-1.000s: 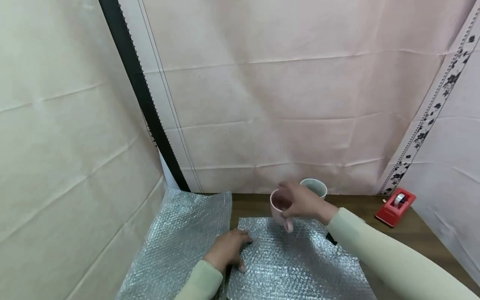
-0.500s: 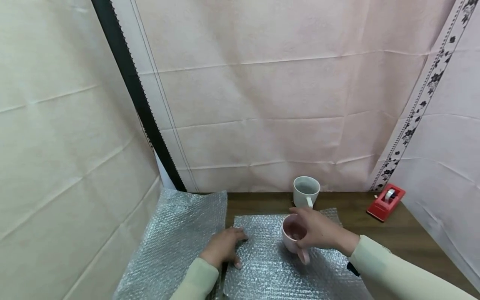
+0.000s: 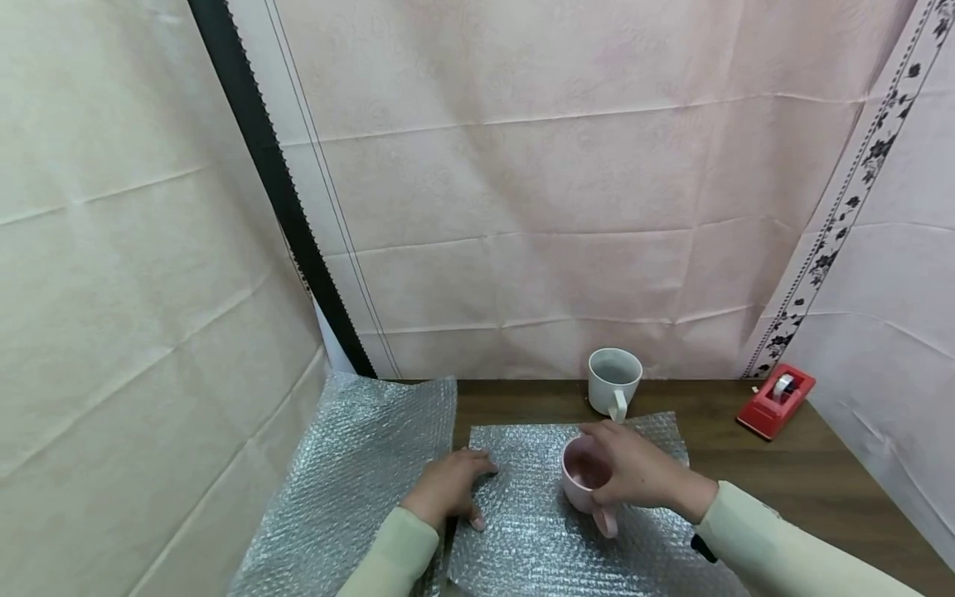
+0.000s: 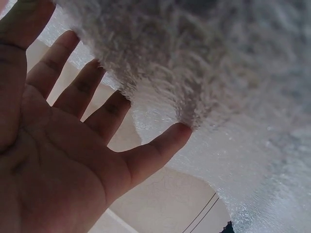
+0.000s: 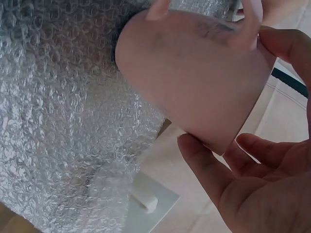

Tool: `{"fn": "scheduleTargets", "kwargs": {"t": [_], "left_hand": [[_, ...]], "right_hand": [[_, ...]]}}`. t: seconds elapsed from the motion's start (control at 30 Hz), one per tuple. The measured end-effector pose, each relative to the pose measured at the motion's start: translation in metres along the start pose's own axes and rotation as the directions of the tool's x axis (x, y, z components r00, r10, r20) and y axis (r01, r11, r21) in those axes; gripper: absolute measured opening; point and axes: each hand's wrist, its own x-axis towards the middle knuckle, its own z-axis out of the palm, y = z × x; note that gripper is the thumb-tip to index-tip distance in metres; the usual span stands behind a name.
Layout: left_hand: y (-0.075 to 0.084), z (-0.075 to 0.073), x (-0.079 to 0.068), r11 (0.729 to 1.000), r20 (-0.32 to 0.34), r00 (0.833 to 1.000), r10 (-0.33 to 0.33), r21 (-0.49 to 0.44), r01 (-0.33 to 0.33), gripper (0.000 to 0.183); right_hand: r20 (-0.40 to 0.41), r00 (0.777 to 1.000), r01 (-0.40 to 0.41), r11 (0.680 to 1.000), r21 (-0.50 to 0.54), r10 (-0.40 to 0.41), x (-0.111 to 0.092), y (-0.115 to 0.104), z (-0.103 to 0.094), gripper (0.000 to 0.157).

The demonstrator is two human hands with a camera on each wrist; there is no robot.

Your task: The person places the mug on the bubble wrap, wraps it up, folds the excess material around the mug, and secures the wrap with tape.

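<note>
In the head view my right hand point(image 3: 642, 471) grips a pink mug point(image 3: 574, 496) by its rim. The mug is over the right-hand sheet of bubble wrap point(image 3: 522, 543), its handle towards me. Fingers and thumb spread around the mug's rim in the right wrist view, where the mug point(image 5: 194, 82) appears close to the sheet's bubbles. My left hand point(image 3: 446, 487) lies along the left edge of that sheet, fingers extended. The left wrist view has this hand's point(image 4: 58, 155) straight, spread fingertips against the bubble wrap point(image 4: 204, 82).
A white mug point(image 3: 613, 383) stands behind the right-hand sheet, near the back cloth. Another bubble wrap sheet point(image 3: 358, 473) lies at the left, against the side cloth. A red tape dispenser point(image 3: 776, 403) sits on the wooden table point(image 3: 783, 473) at the right.
My right hand has brought the pink mug nearer and slightly right, from the sheet's back edge to over its middle. The white mug is now uncovered. My left hand has stayed put.
</note>
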Motion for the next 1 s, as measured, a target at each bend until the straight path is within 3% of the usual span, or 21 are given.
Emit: {"fn": "scheduleTargets", "kwargs": {"t": [0.4,0.6,0.83,0.9,1.0], "left_hand": [[0.000,0.001,0.002,1.000,0.006,1.000,0.006,0.012,-0.006,0.092],[0.000,0.001,0.003,1.000,0.009,1.000,-0.007,0.006,0.007,0.093],[-0.002,-0.001,0.001,0.999,0.004,1.000,-0.025,-0.028,0.026,0.097],[-0.002,-0.002,0.001,0.999,0.011,1.000,-0.024,-0.041,0.024,0.097],[-0.002,-0.001,0.001,0.998,0.029,0.999,-0.029,-0.057,0.031,0.096]], "right_hand": [[0.016,1.000,0.028,0.999,-0.033,-0.027,0.005,0.006,-0.001,0.093],[0.071,0.997,-0.012,0.996,-0.088,0.018,0.014,0.003,-0.009,0.092],[0.090,0.996,-0.023,1.000,-0.015,0.024,0.015,0.010,-0.014,0.101],[0.068,0.997,-0.035,0.998,0.048,0.032,0.013,0.017,-0.017,0.098],[-0.077,0.992,-0.091,0.989,0.120,0.100,0.009,0.038,-0.025,0.080]]}}
